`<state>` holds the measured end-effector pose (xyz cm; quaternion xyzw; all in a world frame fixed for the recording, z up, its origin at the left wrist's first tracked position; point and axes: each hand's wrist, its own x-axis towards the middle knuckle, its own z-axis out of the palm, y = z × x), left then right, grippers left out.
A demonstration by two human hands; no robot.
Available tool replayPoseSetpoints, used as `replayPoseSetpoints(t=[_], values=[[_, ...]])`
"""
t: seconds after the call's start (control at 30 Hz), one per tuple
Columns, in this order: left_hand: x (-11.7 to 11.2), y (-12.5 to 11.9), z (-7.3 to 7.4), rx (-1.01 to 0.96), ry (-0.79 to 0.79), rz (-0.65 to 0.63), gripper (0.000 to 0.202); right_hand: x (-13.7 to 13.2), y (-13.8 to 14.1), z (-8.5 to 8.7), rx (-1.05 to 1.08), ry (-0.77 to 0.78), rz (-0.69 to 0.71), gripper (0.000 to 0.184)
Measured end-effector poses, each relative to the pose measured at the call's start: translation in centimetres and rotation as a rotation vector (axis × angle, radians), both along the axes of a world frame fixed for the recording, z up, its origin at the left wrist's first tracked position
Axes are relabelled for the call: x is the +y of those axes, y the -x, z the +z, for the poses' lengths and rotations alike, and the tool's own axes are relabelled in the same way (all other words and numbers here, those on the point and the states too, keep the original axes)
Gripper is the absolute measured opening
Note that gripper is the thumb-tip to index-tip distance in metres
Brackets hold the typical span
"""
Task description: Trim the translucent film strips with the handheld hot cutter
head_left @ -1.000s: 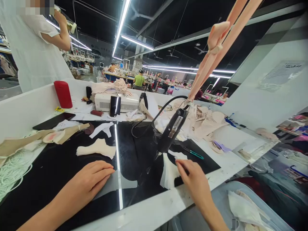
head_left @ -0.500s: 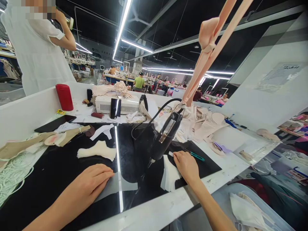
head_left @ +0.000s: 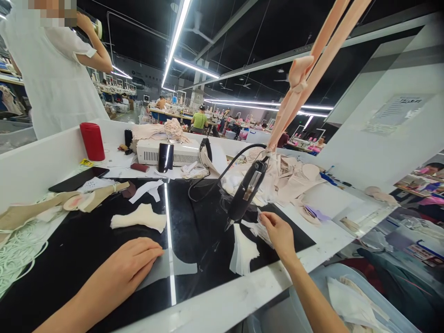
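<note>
In the head view, the left hand (head_left: 133, 261) lies flat, palm down and clenching nothing, its straight fingertips resting on a smooth, translucent grey sheet (head_left: 182, 266) with a curved edge. That sheet sits near the middle of the glossy black worktop (head_left: 208, 240), which throws back a hard white streak of light.

Over on the right, the right hand (head_left: 280, 233) has thumb and fingers drawn together at a thin, crumpled white scrap (head_left: 257, 230); I can't tell whether they grip it. Just left of the scrap, soft cream panels (head_left: 245, 249) lie fanned, waisted and flaring at the ends. Above them a hard black handheld tool (head_left: 247, 192) hangs tilted, its pointed tip down, from a knotted peach fabric strap (head_left: 294, 104). Farther left rests a thick, matte cream pad (head_left: 138, 218), and at the near left corner, tangled pale-green cords (head_left: 26, 249).
</note>
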<state>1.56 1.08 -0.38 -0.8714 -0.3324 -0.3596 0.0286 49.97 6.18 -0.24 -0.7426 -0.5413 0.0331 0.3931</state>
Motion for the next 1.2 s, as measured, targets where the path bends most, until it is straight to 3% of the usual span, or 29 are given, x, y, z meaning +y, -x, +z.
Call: replayPoseSetpoints(t=[0.2,0.37,0.5,0.6,0.67,0.8,0.9,1.03,1.2], values=[[0.1,-0.1,0.4,-0.008,-0.021,-0.013,0.031,-0.4,-1.5,1.5,0.372,-0.219,-0.135,0.035],[0.2,0.1,0.2,-0.023,0.013,-0.016,0.030,-1.9,0.3,3.5,0.496,-0.398,-0.155,0.032],[0.3,0.4,-0.5,-0.013,0.085,-0.004,0.029,-4.4,4.7,5.3,0.486,-0.440,-0.037,0.038],[0.3,0.5,-0.5,-0.040,0.136,0.007,0.027,-6.8,9.8,5.9,0.462,-0.355,0.125,0.044],[-0.1,0.3,0.0,-0.084,0.200,0.009,0.026,-8.5,13.9,5.7,0.451,-0.275,0.263,0.038],[-1.6,-0.7,2.1,-0.248,0.458,-0.056,0.021,-10.6,21.2,4.1,0.479,-0.152,0.493,0.036],[-2.7,-1.8,3.1,-0.409,0.731,-0.170,0.020,-10.8,24.5,2.8,0.458,-0.049,0.672,0.041],[-3.4,-3.2,3.1,-0.727,1.049,-0.281,0.026,-10.3,26.3,1.9,0.472,0.015,0.775,0.046],[-3.8,-4.0,3.7,-0.964,1.306,-0.318,0.039,-10.6,26.7,2.5,0.573,0.119,0.726,0.049]])
